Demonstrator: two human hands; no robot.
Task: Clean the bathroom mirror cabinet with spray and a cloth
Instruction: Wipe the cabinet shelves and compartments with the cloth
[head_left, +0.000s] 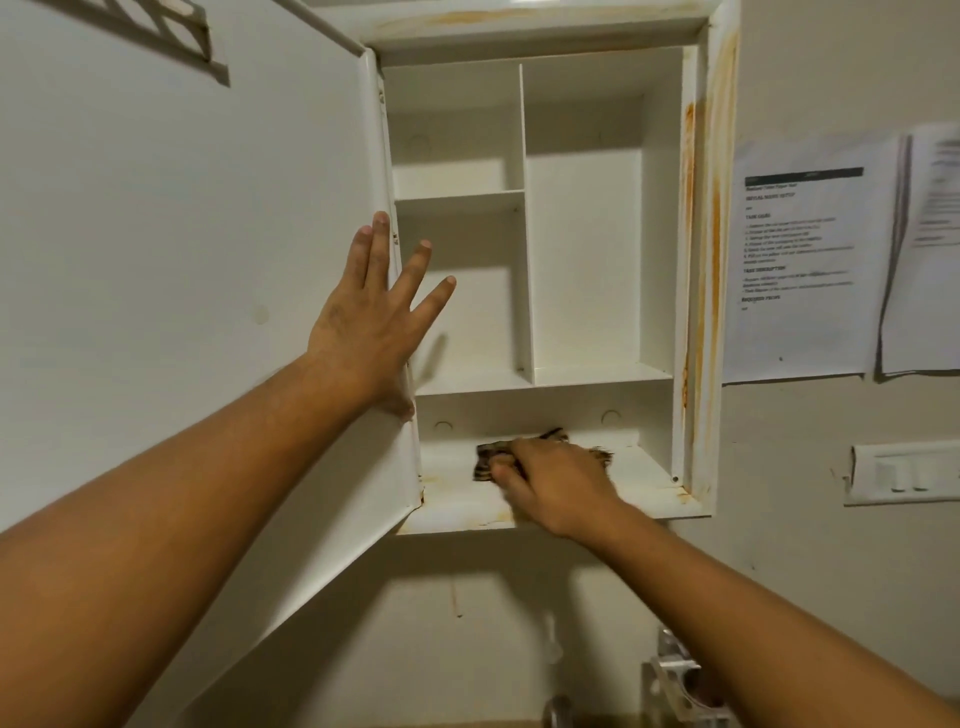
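Note:
A white wall cabinet (696, 260) hangs open in front of me, its shelves bare and its frame streaked with rusty orange stains. The cabinet door (182, 260) is swung out to the left. My left hand (369, 322) lies flat against the door's edge with fingers spread and straight. On the bottom shelf (644, 467) my right hand (550, 483) grips a dark patterned cloth (491, 457) and presses it on the stained surface. The spray bottle is not in view.
Printed paper sheets (800, 260) are stuck to the wall right of the cabinet. A white switch plate (904, 473) sits lower right. A metal tap fitting (680, 680) shows at the bottom, and a white rack (171, 36) hangs at top left.

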